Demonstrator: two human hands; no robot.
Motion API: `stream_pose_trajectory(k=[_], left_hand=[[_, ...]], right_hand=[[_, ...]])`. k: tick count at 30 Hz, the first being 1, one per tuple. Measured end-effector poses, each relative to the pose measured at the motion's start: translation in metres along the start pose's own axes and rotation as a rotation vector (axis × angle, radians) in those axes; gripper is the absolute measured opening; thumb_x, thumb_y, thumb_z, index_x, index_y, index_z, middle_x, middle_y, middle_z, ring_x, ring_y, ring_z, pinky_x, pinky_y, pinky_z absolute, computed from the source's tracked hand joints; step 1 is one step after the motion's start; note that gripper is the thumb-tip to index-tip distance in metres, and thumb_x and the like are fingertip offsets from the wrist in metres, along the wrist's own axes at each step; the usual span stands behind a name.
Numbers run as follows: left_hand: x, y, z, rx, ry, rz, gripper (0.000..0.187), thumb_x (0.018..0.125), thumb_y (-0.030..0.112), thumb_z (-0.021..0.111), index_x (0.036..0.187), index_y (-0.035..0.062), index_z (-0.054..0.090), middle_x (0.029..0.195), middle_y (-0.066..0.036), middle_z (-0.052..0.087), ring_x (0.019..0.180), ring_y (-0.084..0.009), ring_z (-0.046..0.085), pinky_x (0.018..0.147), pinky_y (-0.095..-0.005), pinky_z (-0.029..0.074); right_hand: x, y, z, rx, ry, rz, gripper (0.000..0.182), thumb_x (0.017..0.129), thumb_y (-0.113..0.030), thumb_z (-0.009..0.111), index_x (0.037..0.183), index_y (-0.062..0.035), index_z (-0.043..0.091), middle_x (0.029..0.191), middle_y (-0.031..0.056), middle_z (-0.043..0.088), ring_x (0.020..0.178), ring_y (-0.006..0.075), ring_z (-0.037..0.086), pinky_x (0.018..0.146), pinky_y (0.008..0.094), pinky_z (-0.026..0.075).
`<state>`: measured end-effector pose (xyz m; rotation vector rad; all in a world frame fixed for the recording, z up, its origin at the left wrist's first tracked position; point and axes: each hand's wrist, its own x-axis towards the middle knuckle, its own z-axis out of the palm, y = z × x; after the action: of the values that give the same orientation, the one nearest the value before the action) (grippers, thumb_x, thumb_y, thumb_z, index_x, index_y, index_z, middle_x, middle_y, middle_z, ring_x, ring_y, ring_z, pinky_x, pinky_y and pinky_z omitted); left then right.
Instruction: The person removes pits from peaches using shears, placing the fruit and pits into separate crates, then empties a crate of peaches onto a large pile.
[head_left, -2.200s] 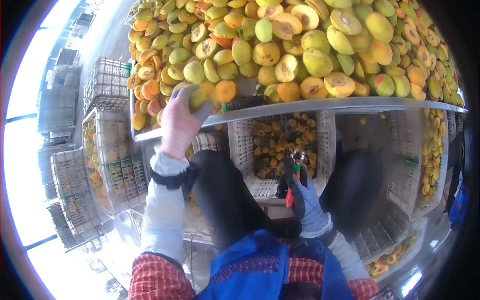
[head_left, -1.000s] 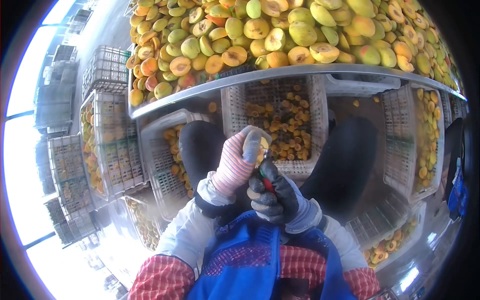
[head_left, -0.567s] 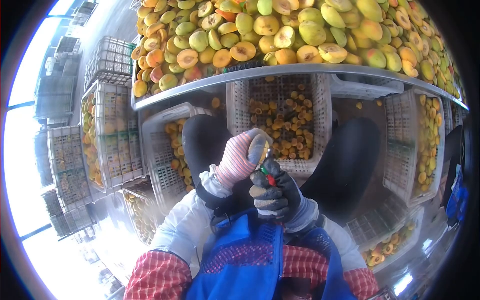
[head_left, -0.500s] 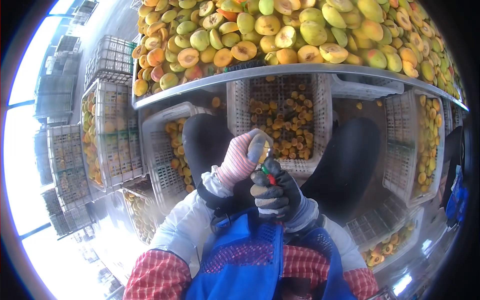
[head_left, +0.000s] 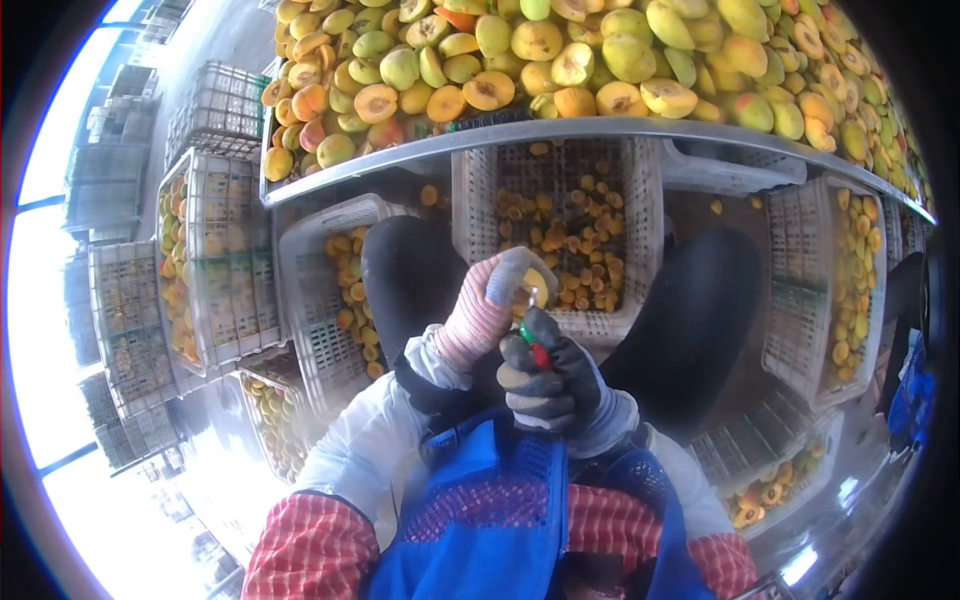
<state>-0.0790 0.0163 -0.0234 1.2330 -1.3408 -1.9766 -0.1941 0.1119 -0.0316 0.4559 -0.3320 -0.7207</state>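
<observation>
My left hand (head_left: 490, 300), in a pink-striped glove with grey fingertips, is closed around a yellow fruit half (head_left: 538, 287), its cut face partly turned to my right. My right hand (head_left: 548, 380), in a dark grey glove, is wrapped round a tool with a green and red handle (head_left: 533, 346). The tool's small metal tip touches or nearly touches the fruit's cut face. Both hands are close together above my lap. Under them and slightly ahead stands a white crate (head_left: 640, 240) holding many small yellow-brown fruit pieces.
A metal-edged table (head_left: 420, 150) heaped with halved and whole fruit (head_left: 490, 90) spans the front. Crates with fruit stand at the left (head_left: 235, 260), near my left knee (head_left: 310, 290) and at the right (head_left: 800, 290). Blue material (head_left: 908, 395) shows at the far right.
The fruit half in my left hand has turned, showing more of its cut face. The hands have shifted slightly, and the camera view has moved a little.
</observation>
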Motion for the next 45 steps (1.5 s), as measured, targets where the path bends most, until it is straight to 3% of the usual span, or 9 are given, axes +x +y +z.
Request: stream_pose_trajectory(k=[9, 14, 19, 24, 28, 30, 36, 38, 45], left_hand=[[0.005, -0.007, 0.005, -0.624, 0.421, -0.356, 0.037, 0.094, 0.037, 0.047, 0.090, 0.0047, 0.065, 0.078, -0.005, 0.062, 0.072, -0.0151, 0.060, 0.067, -0.0268, 0.048], [-0.032, 0.021, -0.057, 0.126, 0.691, 0.445, 0.043, 0.094, 0.045, 0.052, 0.098, 0.0033, 0.062, 0.087, -0.002, 0.061, 0.083, -0.0109, 0.059, 0.075, -0.0270, 0.049], [-0.039, 0.053, -0.160, 1.669, 0.942, -0.044, 0.034, 0.085, 0.033, 0.065, 0.112, 0.0128, 0.065, 0.100, -0.015, 0.063, 0.088, -0.0326, 0.060, 0.083, -0.0381, 0.048], [0.055, 0.106, -0.150, 1.036, 0.839, 0.130, 0.048, 0.079, 0.039, 0.069, 0.118, 0.0131, 0.061, 0.122, -0.013, 0.055, 0.109, -0.0301, 0.056, 0.087, -0.0407, 0.047], [0.140, 0.108, -0.151, 1.422, 0.903, -0.024, 0.055, 0.074, 0.031, 0.071, 0.124, 0.0150, 0.054, 0.119, -0.017, 0.054, 0.109, -0.0340, 0.056, 0.087, -0.0431, 0.048], [0.160, 0.087, -0.192, 1.271, 0.720, 0.333, 0.045, 0.072, 0.029, 0.073, 0.110, 0.0093, 0.057, 0.101, -0.020, 0.060, 0.094, -0.0376, 0.060, 0.081, -0.0443, 0.048], [0.082, 0.090, -0.099, 0.844, 0.525, 0.403, 0.037, 0.078, 0.011, 0.072, 0.107, 0.0007, 0.053, 0.095, -0.013, 0.063, 0.085, -0.0219, 0.063, 0.076, -0.0321, 0.050], [0.056, 0.081, -0.051, 0.199, 0.392, 0.313, 0.042, 0.080, 0.013, 0.070, 0.118, 0.0016, 0.055, 0.101, -0.004, 0.061, 0.083, -0.0113, 0.057, 0.071, -0.0255, 0.049], [0.016, 0.057, -0.010, 0.137, 0.177, 0.022, 0.033, 0.089, 0.018, 0.066, 0.113, -0.0010, 0.055, 0.097, -0.006, 0.063, 0.082, -0.0090, 0.058, 0.073, -0.0218, 0.048]], right_hand=[[0.001, -0.013, 0.018, -0.010, -0.298, -0.018, 0.044, 0.097, -0.048, 0.042, 0.088, -0.0060, 0.050, 0.055, -0.0017, 0.043, 0.037, 0.0064, 0.038, 0.035, 0.0226, 0.035], [-0.008, -0.029, -0.048, 0.292, 0.095, -0.069, 0.041, 0.094, -0.048, 0.049, 0.091, -0.0080, 0.057, 0.063, -0.0046, 0.043, 0.050, 0.0059, 0.040, 0.045, 0.0233, 0.037], [-0.007, -0.050, -0.055, 0.273, 0.200, -0.106, 0.042, 0.091, -0.053, 0.053, 0.090, -0.0115, 0.060, 0.058, -0.0059, 0.033, 0.048, 0.0080, 0.033, 0.050, 0.0260, 0.034], [0.003, -0.059, -0.063, 0.214, 0.381, -0.166, 0.041, 0.089, -0.054, 0.056, 0.087, -0.0138, 0.060, 0.058, -0.0059, 0.037, 0.047, 0.0082, 0.036, 0.046, 0.0260, 0.035], [-0.003, -0.067, -0.064, -0.081, 0.635, -0.374, 0.041, 0.088, -0.055, 0.057, 0.091, -0.0138, 0.059, 0.064, -0.0037, 0.045, 0.048, 0.0094, 0.041, 0.045, 0.0252, 0.037], [-0.004, -0.069, -0.054, -0.259, 0.754, -0.463, 0.042, 0.088, -0.054, 0.058, 0.095, -0.0129, 0.058, 0.066, -0.0024, 0.047, 0.049, 0.0102, 0.043, 0.044, 0.0256, 0.039], [0.012, -0.062, -0.002, -0.645, 0.843, -0.651, 0.040, 0.088, -0.040, 0.063, 0.109, -0.0076, 0.055, 0.069, 0.0003, 0.049, 0.052, 0.0116, 0.047, 0.045, 0.0282, 0.043], [0.020, -0.059, 0.007, -0.751, 0.712, -0.780, 0.038, 0.088, -0.032, 0.065, 0.113, -0.0064, 0.053, 0.071, 0.0008, 0.050, 0.054, 0.0114, 0.050, 0.046, 0.0283, 0.044], [0.022, -0.074, 0.037, -1.696, 0.732, -0.792, 0.035, 0.080, -0.024, 0.073, 0.103, -0.0055, 0.054, 0.081, 0.0083, 0.059, 0.072, 0.0186, 0.058, 0.065, 0.0285, 0.046]])
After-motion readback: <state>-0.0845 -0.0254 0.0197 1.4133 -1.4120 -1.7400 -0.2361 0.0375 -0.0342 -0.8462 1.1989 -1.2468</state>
